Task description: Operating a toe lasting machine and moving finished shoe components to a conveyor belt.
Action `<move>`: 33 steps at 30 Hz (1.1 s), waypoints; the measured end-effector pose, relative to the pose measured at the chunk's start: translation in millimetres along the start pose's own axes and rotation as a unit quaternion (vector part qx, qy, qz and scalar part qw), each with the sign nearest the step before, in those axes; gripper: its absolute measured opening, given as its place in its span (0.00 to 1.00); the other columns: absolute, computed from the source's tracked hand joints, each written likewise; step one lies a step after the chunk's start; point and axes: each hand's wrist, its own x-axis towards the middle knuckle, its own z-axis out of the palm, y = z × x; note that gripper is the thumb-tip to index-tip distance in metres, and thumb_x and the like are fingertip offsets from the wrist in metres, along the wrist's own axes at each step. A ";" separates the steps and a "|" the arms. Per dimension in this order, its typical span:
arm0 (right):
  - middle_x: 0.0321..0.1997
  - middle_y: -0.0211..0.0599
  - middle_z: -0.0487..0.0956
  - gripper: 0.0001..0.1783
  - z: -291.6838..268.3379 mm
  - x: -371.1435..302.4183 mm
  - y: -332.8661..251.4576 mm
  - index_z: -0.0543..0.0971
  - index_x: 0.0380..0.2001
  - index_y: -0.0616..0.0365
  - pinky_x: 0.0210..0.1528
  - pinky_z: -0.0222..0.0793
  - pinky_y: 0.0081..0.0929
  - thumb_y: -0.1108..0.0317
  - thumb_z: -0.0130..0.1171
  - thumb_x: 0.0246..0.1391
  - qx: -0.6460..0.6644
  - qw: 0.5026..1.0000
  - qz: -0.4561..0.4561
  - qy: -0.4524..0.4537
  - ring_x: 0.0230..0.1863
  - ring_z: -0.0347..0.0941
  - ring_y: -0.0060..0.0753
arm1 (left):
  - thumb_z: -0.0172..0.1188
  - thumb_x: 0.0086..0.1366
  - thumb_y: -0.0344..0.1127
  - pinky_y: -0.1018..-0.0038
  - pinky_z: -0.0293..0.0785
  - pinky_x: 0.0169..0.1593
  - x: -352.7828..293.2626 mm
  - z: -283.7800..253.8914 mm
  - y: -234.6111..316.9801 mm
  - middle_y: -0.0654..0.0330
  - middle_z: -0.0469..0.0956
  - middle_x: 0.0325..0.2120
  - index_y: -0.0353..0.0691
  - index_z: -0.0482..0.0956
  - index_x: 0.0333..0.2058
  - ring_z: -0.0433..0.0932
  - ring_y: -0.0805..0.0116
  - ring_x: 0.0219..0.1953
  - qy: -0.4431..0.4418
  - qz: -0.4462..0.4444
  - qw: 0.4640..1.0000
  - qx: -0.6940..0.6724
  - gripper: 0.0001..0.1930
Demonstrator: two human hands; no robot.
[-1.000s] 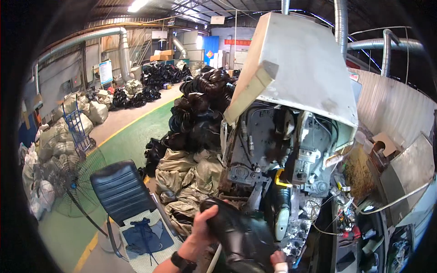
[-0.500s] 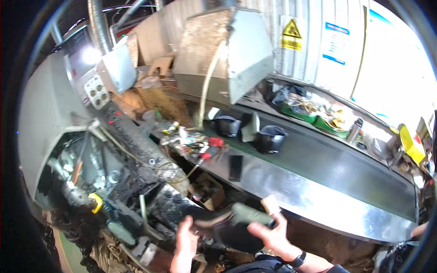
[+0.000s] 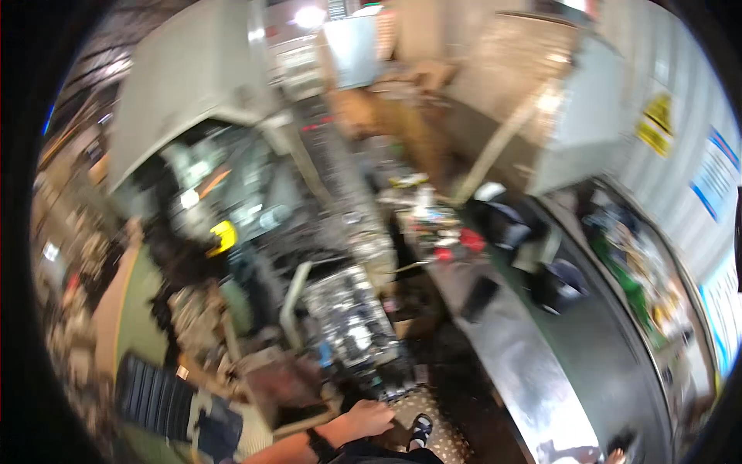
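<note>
One forearm with a black wristband enters from the lower left. It ends in my left hand (image 3: 369,419), whose fingers look curled closed, though the picture is smeared. Anything inside those fingers is hidden. Just beyond lie dark, blurred parts and a shiny, grimy metal block (image 3: 352,317). To the left of the hand stands a reddish-brown open box (image 3: 280,383). My right hand does not show. A few fingers (image 3: 617,456) at the bottom right edge seem to be another person's, beside the end of the metal ledge.
A steel ledge (image 3: 518,348) with a black phone-like slab (image 3: 481,299) borders a dark conveyor belt (image 3: 610,371). Black containers (image 3: 558,286) stand on the belt. A grey machine hood (image 3: 185,85), a yellow hooked part (image 3: 222,237) and a black chair (image 3: 154,398) are at left.
The view has swung left. Half a second ago both hands were around a dark piece and a grey-green block; now neither piece can be made out, and my right hand has left the picture.
</note>
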 end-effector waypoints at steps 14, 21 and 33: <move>0.45 0.48 0.85 0.17 429.9 -475.6 169.4 0.79 0.55 0.62 0.47 0.80 0.36 0.62 0.56 0.70 -0.104 0.736 0.031 -0.668 0.39 0.85 0.41 | 0.64 0.53 0.32 0.58 0.82 0.36 -110.0 18.7 -26.4 0.46 0.85 0.31 0.33 0.86 0.33 0.86 0.47 0.36 -0.024 -0.120 0.991 -0.063 0.11; 0.65 0.56 0.74 0.44 481.3 -737.2 159.7 0.67 0.68 0.64 0.69 0.65 0.41 0.62 0.77 0.53 -0.210 0.496 -0.196 -0.820 0.66 0.71 0.48 | 0.66 0.59 0.45 0.66 0.80 0.34 -216.8 16.3 -86.2 0.54 0.85 0.25 0.40 0.88 0.37 0.85 0.60 0.27 0.023 -0.157 0.915 -0.372 0.15; 0.70 0.61 0.62 0.64 505.6 -874.2 208.2 0.51 0.72 0.73 0.73 0.54 0.38 0.69 0.80 0.37 -0.228 0.604 -0.254 -0.720 0.70 0.61 0.52 | 0.69 0.60 0.45 0.62 0.80 0.42 -337.7 66.1 -149.9 0.48 0.86 0.33 0.36 0.87 0.42 0.85 0.53 0.37 0.316 -0.207 0.840 -0.389 0.19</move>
